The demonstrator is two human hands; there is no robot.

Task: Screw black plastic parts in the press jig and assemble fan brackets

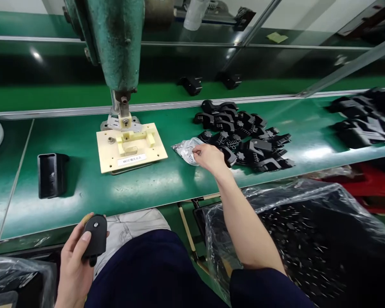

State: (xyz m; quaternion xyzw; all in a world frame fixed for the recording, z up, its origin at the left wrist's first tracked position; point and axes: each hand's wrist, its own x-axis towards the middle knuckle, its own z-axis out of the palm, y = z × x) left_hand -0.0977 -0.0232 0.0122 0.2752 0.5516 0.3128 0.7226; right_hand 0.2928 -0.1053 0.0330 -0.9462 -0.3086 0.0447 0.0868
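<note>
Left grip (74,262) on black part (98,239), near bench edge (125,212), fixture (135,147) well apart

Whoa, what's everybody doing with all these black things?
I see one person working at a green bench. Their left hand holds a black part with a silvery spot on it, near their lap. The fingers of their right hand are at a small plastic bag beside a pile of black parts. A cream plate sits under the green machine, and a hollow black piece stands left of it.
</note>
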